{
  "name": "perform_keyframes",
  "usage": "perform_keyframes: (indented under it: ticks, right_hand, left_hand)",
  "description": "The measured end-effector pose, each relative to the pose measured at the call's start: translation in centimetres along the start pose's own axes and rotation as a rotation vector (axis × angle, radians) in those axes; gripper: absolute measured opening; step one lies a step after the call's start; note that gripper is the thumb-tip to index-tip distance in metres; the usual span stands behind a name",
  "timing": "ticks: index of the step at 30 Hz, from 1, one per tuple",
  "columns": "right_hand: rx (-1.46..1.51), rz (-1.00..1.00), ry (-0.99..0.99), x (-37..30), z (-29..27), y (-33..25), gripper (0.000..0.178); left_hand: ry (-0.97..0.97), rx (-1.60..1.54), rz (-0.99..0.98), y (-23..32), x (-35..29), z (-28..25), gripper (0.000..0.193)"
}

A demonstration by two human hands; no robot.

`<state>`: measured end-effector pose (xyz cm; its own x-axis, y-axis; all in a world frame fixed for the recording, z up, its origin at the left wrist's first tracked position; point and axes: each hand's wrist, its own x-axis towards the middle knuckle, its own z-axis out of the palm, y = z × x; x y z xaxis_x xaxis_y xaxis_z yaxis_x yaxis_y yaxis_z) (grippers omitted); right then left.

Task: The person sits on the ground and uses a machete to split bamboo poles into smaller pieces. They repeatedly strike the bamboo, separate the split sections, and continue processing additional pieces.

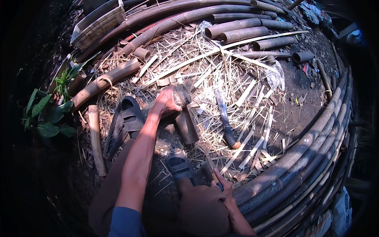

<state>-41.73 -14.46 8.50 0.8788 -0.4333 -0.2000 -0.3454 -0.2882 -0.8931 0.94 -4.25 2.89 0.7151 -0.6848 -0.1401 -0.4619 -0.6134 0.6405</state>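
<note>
My left hand is closed around a brown bamboo pole near its cut end. In my right hand is the handle of a handsaw, its long narrow blade running up to the bamboo beside my left hand. Whether the teeth sit in a cut is too small to tell. Under the held end lies a short bamboo tube. A machete-like tool with a dark handle and an orange-brown butt rests on the shavings to the right of the saw.
Pale bamboo strips and shavings litter the ground. Cut bamboo tubes lie at the back. Long bamboo poles curve along the right. A plastic crate stands back left, above a leafy plant. My sandals flank the work.
</note>
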Motion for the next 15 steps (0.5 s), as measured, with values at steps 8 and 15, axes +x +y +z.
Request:
perform_keyframes:
  ticks: [8, 15]
  right_hand:
    - [0.018, -0.051, 0.119, 18.2, 6.6, -3.2, 0.051]
    - [-0.054, -0.070, -0.012, 0.0, -0.9, 1.7, 0.052]
  left_hand:
    - [0.000, 0.070, -0.047, 0.2, 1.1, 0.7, 0.102]
    - [0.045, 0.066, -0.035, 0.6, -0.7, -0.3, 0.102]
